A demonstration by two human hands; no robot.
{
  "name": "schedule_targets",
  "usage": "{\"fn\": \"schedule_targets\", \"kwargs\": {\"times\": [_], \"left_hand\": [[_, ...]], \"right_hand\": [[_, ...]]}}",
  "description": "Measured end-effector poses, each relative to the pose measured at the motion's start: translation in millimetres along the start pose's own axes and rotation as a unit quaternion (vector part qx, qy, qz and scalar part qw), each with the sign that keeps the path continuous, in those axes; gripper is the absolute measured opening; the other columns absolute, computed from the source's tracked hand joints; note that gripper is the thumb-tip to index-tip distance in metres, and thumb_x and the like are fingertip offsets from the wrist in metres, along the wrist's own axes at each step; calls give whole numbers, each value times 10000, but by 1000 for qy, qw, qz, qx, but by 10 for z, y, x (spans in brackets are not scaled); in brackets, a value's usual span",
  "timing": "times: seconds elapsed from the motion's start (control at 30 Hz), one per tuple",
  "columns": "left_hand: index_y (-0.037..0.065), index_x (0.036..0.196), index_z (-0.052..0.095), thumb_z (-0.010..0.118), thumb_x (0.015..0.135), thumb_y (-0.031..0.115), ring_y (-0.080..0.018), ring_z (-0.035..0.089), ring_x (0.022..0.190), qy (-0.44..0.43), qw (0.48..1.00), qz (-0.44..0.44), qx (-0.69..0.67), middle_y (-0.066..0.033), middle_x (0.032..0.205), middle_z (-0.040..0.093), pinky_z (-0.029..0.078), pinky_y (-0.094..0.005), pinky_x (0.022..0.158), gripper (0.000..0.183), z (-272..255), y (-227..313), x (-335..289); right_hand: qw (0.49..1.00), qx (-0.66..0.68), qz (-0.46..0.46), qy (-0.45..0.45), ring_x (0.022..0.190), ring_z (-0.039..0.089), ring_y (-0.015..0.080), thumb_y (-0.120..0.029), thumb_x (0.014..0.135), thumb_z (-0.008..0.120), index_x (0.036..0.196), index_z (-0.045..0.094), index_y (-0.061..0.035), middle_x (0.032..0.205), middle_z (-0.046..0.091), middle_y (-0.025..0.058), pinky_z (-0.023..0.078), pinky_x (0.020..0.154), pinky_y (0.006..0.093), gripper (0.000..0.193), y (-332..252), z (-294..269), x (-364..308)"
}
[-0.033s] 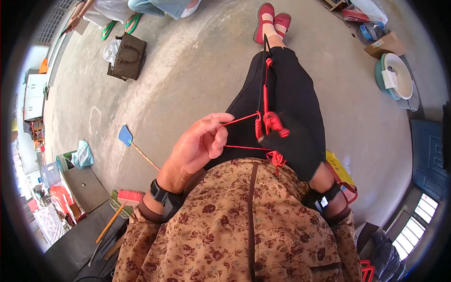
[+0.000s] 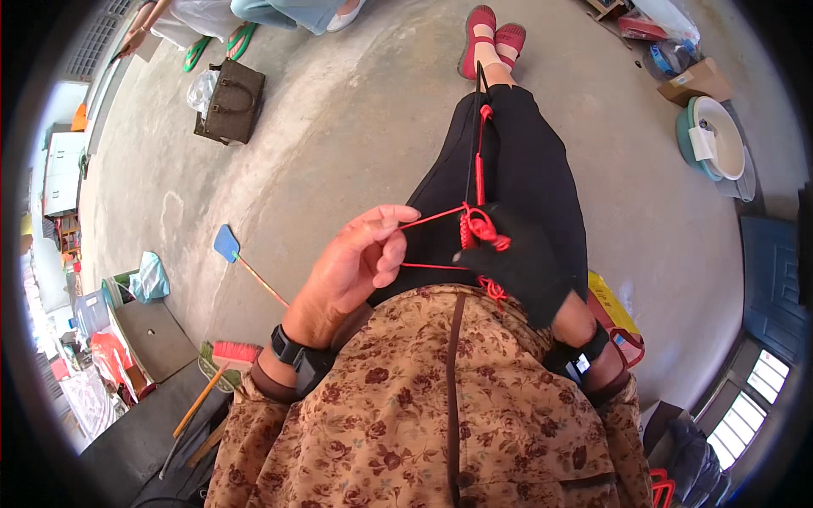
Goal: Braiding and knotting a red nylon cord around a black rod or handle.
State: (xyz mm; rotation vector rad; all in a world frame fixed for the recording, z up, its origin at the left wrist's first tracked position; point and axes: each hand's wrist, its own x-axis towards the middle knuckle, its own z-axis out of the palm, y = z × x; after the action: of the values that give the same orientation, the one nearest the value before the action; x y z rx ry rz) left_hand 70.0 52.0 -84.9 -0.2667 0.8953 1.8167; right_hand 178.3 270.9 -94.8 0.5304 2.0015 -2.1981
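Over my lap, a red cord (image 2: 436, 217) runs from the fingers of my bare left hand (image 2: 351, 258) to a braided red section (image 2: 465, 230). That hand is closed on the cord, its fingers curled and the index finger stretched along it. A lower strand also leads from it to the right. My right hand (image 2: 529, 267), in a black fingerless-looking glove, closes around a looped bunch of red cord (image 2: 484, 227); its fingers are partly hidden against the black trousers. A black cord (image 2: 471, 161) stretches from the work toward my ankles, beside a red wrapped length (image 2: 479, 178).
A blue fly swatter (image 2: 226, 244) lies at the left, above a red-bristled broom (image 2: 235, 353). Farther off stand a brown handbag (image 2: 233, 102) and another person's feet in green sandals (image 2: 240, 41). Basins (image 2: 720, 140) and a cardboard box (image 2: 696, 82) are at the far right.
My right hand has shifted slightly left, its thumb now nearer the braid. The looped red bunch has moved a little left and down. My left hand has barely moved.
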Motion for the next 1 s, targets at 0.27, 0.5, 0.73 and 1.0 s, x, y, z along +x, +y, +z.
{"fn": "schedule_targets", "kwargs": {"times": [0.27,0.5,0.73,1.0], "left_hand": [[49,1059,586,591,926,226,-7,255,452,54,985,10,164,102,557,340,183,-194,399,221,-95,-130,-282],[30,865,590,520,962,246,-41,305,392,-13,989,-55,136,40,510,398,236,-198,365,247,-95,-152,-308],[18,888,600,490,959,238,-131,557,518,-163,985,-41,36,-91,683,604,388,-224,416,256,40,-9,-228],[22,1280,501,566,912,184,-201,585,1093,-83,971,156,164,-173,1290,519,518,-265,781,407,291,154,342]], "right_hand": [[937,-347,-17,-21,634,615,212,-320,788,731,1000,638,-53,826,640,125,496,653,330,354,-10,211,104],[955,295,30,26,738,567,169,-279,931,555,987,567,-24,808,581,51,494,717,335,261,208,-327,136],[897,378,-60,223,822,587,212,-352,959,492,1109,564,0,919,608,86,481,820,350,390,-144,-1003,133],[848,-501,33,170,837,620,176,-237,958,508,1086,606,-39,965,641,35,489,720,303,255,-48,-495,312]]}}
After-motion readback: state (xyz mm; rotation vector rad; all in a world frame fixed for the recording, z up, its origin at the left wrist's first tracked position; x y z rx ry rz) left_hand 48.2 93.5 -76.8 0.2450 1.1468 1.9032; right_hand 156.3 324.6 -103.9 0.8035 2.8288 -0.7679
